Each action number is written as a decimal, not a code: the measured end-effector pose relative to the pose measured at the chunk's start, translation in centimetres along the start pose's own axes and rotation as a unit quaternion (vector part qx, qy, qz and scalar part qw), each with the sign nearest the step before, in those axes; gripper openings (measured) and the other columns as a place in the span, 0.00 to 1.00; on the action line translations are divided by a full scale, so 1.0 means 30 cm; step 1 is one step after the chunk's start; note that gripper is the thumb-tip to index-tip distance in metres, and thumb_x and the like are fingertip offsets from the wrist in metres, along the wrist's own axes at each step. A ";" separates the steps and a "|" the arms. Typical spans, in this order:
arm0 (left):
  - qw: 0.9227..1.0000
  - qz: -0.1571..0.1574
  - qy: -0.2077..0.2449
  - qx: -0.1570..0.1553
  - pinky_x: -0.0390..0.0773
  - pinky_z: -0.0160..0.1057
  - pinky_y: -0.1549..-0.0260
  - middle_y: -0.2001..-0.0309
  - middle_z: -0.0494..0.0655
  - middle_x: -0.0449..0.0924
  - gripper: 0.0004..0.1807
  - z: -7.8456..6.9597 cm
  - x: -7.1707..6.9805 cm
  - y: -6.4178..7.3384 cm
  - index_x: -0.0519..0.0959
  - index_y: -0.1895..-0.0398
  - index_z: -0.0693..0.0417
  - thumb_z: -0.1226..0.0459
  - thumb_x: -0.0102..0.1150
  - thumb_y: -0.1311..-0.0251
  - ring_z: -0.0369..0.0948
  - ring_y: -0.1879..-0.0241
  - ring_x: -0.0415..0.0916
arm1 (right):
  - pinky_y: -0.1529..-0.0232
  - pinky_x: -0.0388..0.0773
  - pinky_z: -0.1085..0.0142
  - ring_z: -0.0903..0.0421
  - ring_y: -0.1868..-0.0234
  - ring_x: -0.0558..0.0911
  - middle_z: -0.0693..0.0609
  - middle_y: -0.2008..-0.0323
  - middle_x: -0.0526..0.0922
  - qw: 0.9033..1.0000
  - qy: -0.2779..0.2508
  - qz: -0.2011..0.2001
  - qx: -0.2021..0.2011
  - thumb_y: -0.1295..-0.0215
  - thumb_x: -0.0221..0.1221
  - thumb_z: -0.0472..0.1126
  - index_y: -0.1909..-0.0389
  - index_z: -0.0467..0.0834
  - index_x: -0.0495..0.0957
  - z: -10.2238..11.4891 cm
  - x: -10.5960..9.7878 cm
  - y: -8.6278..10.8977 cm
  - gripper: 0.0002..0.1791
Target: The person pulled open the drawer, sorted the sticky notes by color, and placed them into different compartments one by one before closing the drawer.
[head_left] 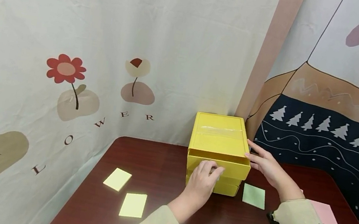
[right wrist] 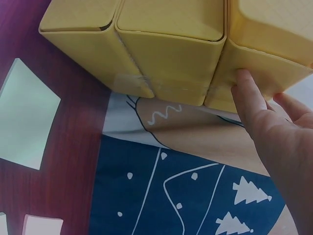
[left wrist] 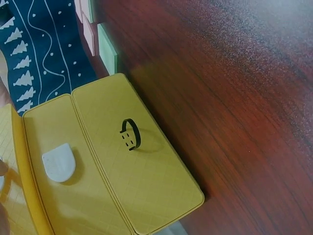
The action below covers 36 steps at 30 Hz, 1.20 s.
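A yellow three-drawer desktop box (head_left: 217,135) stands at the back of the table, its top drawer (head_left: 231,169) pulled partway out. My left hand (head_left: 202,179) is at that drawer's front, fingers curled on its handle; in the left wrist view only fingertips and a sliver of this white handle (left wrist: 1,182) show at the edge. The middle drawer has a white rounded handle (left wrist: 59,163), the bottom one a black loop handle (left wrist: 131,134). With fingers extended, my right hand (head_left: 267,165) touches the box's right side, near the top drawer section.
Two pale yellow sticky-note pads (head_left: 117,179) lie on the dark red table (head_left: 164,164) to the left. A green pad (head_left: 254,196) and a pink pad (head_left: 324,214) lie to the right. A printed curtain (head_left: 188,51) hangs right behind the box.
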<state>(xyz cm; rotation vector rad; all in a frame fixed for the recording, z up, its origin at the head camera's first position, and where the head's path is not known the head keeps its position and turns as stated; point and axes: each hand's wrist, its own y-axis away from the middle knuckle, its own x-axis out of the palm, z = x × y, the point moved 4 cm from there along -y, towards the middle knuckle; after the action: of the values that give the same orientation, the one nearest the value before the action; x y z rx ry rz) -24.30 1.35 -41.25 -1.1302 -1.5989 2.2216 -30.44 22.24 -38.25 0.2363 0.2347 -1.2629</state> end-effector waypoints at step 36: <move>1.000 0.005 0.013 0.025 0.75 0.31 0.65 0.62 0.45 0.73 0.12 -0.057 -0.075 0.037 0.81 0.60 0.50 0.71 0.51 0.39 0.41 0.62 0.71 | 0.36 0.60 0.42 0.36 0.34 0.65 0.34 0.28 0.49 1.000 -0.007 -0.001 0.002 0.31 0.51 0.53 0.24 0.48 0.40 0.001 0.007 0.006 0.42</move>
<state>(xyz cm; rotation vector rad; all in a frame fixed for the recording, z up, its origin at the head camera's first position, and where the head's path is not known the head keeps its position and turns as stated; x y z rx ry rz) -21.28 0.93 -41.38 -1.1512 -1.5222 2.2295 -30.20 22.10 -38.27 0.2304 0.2206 -1.2662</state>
